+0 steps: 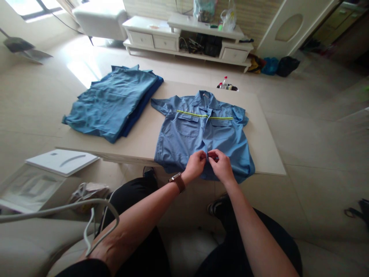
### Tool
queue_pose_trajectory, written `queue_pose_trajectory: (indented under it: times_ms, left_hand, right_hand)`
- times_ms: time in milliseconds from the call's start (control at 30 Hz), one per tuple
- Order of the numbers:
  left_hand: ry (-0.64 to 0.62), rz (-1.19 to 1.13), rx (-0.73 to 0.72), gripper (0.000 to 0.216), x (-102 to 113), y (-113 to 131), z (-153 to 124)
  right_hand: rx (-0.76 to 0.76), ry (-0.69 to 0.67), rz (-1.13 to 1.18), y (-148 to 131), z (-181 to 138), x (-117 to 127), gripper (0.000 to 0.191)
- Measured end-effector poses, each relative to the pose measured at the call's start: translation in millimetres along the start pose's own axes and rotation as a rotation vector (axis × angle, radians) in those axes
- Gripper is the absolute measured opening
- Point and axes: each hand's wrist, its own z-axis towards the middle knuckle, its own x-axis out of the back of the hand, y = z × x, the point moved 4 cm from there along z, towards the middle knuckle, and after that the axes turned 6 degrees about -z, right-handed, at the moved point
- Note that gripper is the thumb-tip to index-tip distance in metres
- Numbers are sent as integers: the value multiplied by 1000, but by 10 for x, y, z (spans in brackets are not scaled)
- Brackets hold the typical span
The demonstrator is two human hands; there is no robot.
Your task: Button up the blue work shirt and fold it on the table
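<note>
A blue short-sleeved shirt with a yellow-green stripe across the chest lies front up on the table, its collar pointing away from me. Its lower part hangs over the near table edge. My left hand, with a brown watch strap at the wrist, pinches the front placket near the hem. Right beside it, my right hand pinches the other side of the same placket. Both sets of fingertips nearly meet there. Whether a button lies between them is hidden.
On the table's left lies a pile of blue garments. Small bottles with red caps show behind the far edge. A white box stands at the near left. A pale cable loops by my left arm.
</note>
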Motion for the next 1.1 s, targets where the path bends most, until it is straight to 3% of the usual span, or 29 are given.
queue_pose_trajectory:
  times_ms: [433,667,1100]
  left_hand:
    - [-3,-182,46,13,-44,-126,83]
    - [17,-381,213,10,-71,-162,96]
    - [180,-621,272,12,-59,-150,35]
  right_hand:
    - [51,50,-73,4,3,30,9]
    - [79,47,-62,13,1,23,10]
    - [101,33,-48,15,-12,-27,16]
